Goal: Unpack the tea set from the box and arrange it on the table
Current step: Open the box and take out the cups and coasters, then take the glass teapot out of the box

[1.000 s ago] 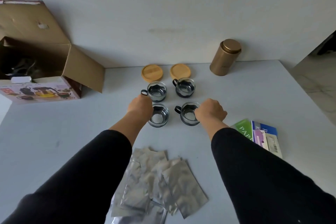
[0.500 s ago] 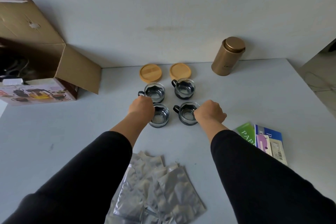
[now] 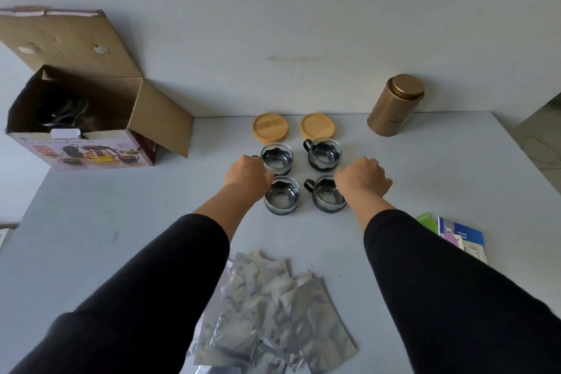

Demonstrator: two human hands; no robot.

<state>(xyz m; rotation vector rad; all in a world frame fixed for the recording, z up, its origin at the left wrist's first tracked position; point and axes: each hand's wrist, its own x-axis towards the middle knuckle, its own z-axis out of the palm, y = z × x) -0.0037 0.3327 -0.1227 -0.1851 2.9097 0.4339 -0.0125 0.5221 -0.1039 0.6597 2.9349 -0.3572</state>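
- Head view puts both your hands over the table [image 3: 91, 252], among four glass cups set in a square.
- Your left hand [image 3: 247, 176] is curled at the left side of the near-left cup [image 3: 282, 196], where its handle would be; the fingers are hidden, so whether they pinch anything cannot be told.
- Your right hand [image 3: 361, 177] is curled loosely at the right rim of the near-right cup [image 3: 326, 194]; its grip is hidden too.
- The far-left cup [image 3: 277, 158] and far-right cup [image 3: 324, 153] stand just behind them, untouched.
- Two round wooden coasters [image 3: 270, 127] lie side by side just behind the far cups.
- A gold tin [image 3: 394, 106] stands upright at the back right, by the wall.
- The box [image 3: 91, 149] sits open at the far left, flaps up, with something dark inside.
- Silver foil packets [image 3: 273, 313] lie heaped near you, between your sleeves.
- Printed leaflets [image 3: 461, 237] lie to the right, partly under your right sleeve.
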